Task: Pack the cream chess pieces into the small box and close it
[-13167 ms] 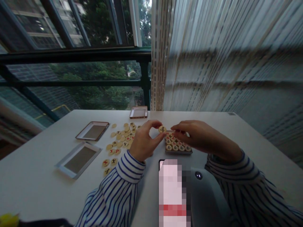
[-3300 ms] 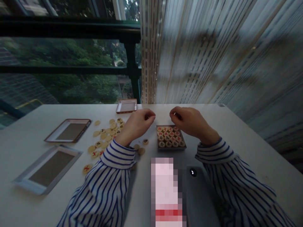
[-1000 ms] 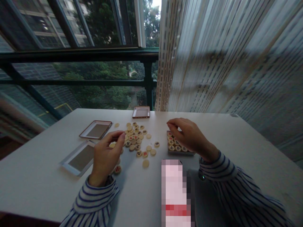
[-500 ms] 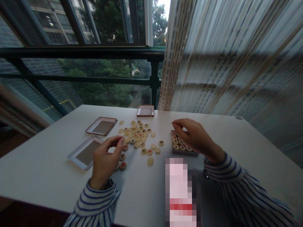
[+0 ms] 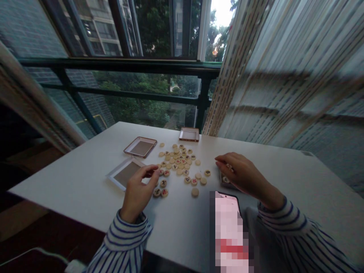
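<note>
My left hand [image 5: 141, 190] is over the left edge of a spread of Chinese chess pieces [image 5: 178, 161], thumb and forefinger pinched together. Whether a piece is between them is hidden. Several pieces, some with red or black characters, lie in short stacks or rows beside these fingertips, among them a red-marked piece [image 5: 164, 193]. My right hand [image 5: 241, 174] hovers over a small open box [image 5: 223, 182] that holds more pieces, covering most of it. Its fingers are pressed together against the thumb; anything in them cannot be made out.
Two shallow trays or lids, one brown-rimmed [image 5: 140, 147] and one white-rimmed [image 5: 115, 181], lie at the left. Another shallow tray [image 5: 189, 134] stands at the far edge of the white table [image 5: 93, 170]. A phone [image 5: 231, 227], its screen blurred out, is in front of me.
The view has turned left, so the table appears farther right. My right hand has come lower and nearer over the box, covering more of its pieces. My left hand stays pinched by the pieces.
</note>
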Demonstrator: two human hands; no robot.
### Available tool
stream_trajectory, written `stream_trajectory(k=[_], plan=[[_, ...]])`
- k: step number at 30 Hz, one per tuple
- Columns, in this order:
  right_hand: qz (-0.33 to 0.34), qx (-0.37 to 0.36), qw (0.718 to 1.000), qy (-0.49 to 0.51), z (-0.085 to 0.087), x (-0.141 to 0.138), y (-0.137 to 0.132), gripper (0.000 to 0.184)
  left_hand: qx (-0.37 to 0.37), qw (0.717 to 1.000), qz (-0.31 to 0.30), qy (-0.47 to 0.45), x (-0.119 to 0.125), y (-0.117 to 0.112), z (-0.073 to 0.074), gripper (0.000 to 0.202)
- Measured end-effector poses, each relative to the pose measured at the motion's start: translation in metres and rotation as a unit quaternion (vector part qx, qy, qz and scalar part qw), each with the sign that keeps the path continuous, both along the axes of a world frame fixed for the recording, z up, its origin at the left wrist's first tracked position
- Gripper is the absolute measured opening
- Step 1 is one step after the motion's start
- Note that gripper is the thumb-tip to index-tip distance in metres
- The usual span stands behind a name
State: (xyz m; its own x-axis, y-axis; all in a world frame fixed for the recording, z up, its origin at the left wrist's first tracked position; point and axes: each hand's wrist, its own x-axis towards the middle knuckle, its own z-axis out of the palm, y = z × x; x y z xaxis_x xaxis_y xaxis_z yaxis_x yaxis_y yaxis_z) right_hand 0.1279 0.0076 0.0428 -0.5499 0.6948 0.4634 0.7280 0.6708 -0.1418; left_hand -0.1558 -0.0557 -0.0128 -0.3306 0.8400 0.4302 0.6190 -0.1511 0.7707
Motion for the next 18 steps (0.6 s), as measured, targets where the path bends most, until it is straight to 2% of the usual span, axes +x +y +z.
stream_trajectory(k=[6,11,18], plan=[[0.022,-0.012,0.999,-0.023,0.001,-0.010,-0.002,0.022,0.006,1.000,-0.008,0.000,-0.006,-0.005,-0.004,0.026],[0.033,-0.022,0.999,-0.005,0.011,-0.017,-0.003,0.023,-0.007,1.000,-0.003,0.005,-0.011,-0.011,-0.008,0.026],[0.054,-0.024,0.998,0.023,0.022,-0.035,-0.003,0.023,-0.002,1.000,0.017,0.021,-0.017,-0.015,-0.025,0.026]])
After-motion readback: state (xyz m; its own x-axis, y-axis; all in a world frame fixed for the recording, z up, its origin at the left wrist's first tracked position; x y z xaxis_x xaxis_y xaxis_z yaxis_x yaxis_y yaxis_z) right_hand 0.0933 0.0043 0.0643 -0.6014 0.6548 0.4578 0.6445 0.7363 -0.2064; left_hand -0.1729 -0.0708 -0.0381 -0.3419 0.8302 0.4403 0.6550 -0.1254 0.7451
